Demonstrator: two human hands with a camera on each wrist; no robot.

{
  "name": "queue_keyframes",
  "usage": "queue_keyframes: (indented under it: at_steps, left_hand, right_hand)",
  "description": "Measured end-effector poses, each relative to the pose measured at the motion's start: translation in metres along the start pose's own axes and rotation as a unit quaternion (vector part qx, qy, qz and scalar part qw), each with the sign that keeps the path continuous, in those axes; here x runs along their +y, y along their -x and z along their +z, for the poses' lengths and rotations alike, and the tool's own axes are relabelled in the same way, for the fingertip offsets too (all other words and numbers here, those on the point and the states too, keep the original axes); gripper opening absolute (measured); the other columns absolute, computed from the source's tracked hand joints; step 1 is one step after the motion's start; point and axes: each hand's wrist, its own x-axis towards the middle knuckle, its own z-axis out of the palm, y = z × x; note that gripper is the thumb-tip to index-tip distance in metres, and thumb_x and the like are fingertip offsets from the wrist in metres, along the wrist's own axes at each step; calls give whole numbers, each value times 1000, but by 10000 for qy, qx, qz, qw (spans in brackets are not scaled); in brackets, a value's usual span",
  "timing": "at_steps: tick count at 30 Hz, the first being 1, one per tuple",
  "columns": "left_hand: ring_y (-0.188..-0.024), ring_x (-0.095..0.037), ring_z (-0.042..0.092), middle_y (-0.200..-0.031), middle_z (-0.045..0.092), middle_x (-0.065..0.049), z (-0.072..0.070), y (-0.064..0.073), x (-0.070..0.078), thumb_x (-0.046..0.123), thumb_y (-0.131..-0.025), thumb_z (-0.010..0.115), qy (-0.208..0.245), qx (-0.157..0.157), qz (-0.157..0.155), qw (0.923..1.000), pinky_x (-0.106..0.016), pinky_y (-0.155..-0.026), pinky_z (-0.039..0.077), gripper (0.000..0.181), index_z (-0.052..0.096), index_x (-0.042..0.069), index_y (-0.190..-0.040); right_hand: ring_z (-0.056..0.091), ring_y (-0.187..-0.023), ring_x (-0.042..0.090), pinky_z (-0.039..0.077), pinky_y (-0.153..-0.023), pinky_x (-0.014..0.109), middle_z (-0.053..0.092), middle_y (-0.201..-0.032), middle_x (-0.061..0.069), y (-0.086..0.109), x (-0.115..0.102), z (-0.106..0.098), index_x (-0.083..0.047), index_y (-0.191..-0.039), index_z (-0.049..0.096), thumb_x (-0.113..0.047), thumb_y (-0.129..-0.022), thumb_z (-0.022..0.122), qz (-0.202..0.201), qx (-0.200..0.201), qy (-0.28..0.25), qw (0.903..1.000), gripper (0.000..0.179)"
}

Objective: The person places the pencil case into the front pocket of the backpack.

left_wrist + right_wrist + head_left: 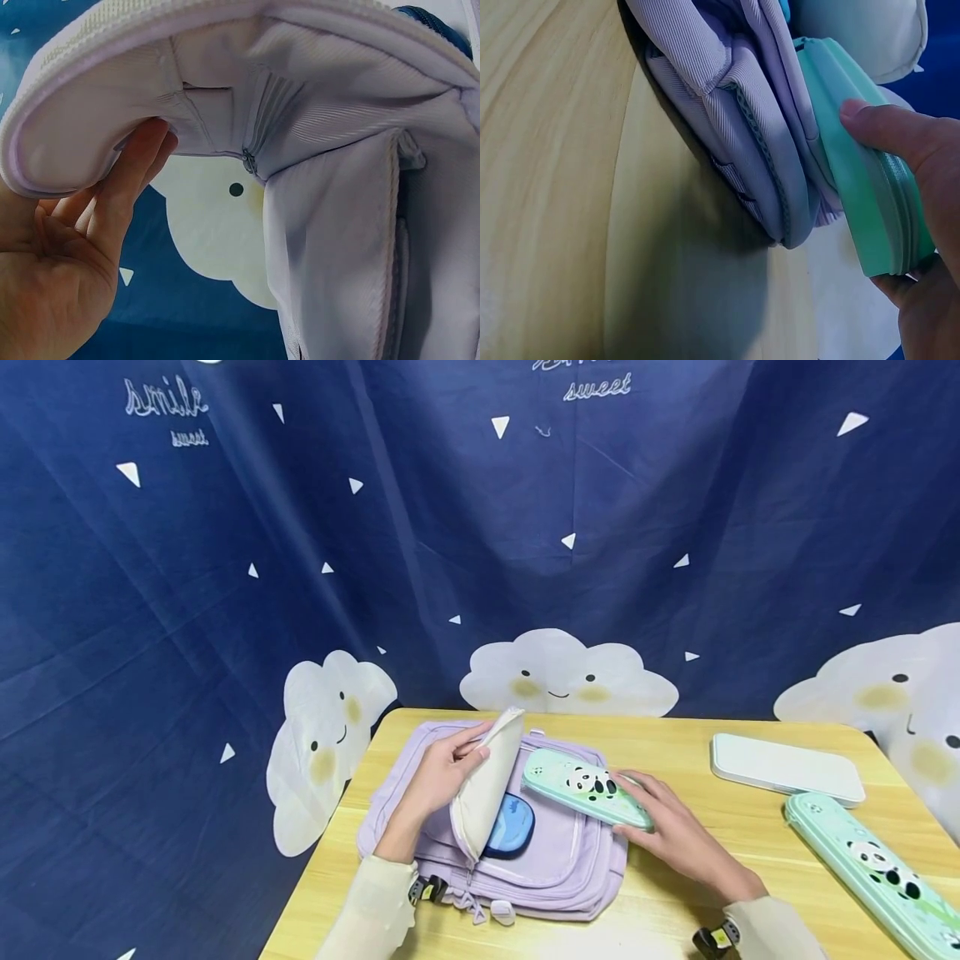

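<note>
A lilac backpack (551,864) lies on the table, its cream front flap (491,789) lifted. My left hand (441,774) pinches that flap, thumb on the cream outer face and fingers inside. The left wrist view shows the lilac lining (330,240) of the raised flap and pocket beside the hand (75,262). A blue patch-like piece (512,827) sits by the flap's lower edge. My right hand (678,831) grips the near right end of a mint-green panda pencil case (573,781), thumb and fingers on opposite edges. This case (847,172) is over the backpack's right side.
A second mint-green panda case (873,868) lies at the right of the wooden table (675,910). Its far end meets a white flat case (783,766) behind it. Lilac zip pulls (468,906) hang at the bag's front. A dark blue curtain (480,568) stands behind the table.
</note>
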Motion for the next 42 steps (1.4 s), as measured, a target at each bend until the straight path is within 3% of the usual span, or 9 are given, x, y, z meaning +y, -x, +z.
queue_keyframes:
  at_steps: [6,15,29,34,42]
  left_hand:
    - [-122,-30,76,-136,76,-17,0,-1,-1,13,-107,69,23,-8,-3,10000,-31,-91,66,47,64,13,-154]
    - [-126,-32,74,-138,74,-19,0,1,0,14,-107,69,8,-60,-17,10000,-33,-94,66,47,63,12,-154]
    - [-124,-29,75,-136,75,-17,1,0,1,14,-108,69,-9,-86,20,10000,-32,-93,66,47,63,13,-154]
    - [-123,-28,75,-136,76,-15,0,0,3,14,-107,69,-73,-93,-63,9999,-28,-91,66,47,63,14,-154]
    - [-122,-32,76,-134,75,-20,4,0,5,14,-108,69,-43,-150,65,9999,-34,-91,67,47,63,11,-154]
  right_hand:
    - [48,-149,39,46,-117,67,49,-166,10,-9,-1,3,-11,-165,48,-32,-96,85,-46,-185,-107,9998,80]
    - [45,-152,42,44,-119,69,45,-169,17,-20,-4,10,-13,-166,47,-29,-98,84,-75,-437,-293,9986,80]
    - [40,-156,46,39,-123,72,41,-172,17,-39,-10,17,-14,-167,45,-33,-100,81,-55,-770,-454,9960,79]
    - [41,-156,47,41,-122,71,41,-172,19,-45,-13,20,-12,-166,47,-31,-99,82,-130,-765,-428,9961,78]
    - [41,-156,48,41,-122,72,42,-171,19,-52,-14,23,-12,-166,47,-34,-99,81,-118,-821,-321,9960,78]
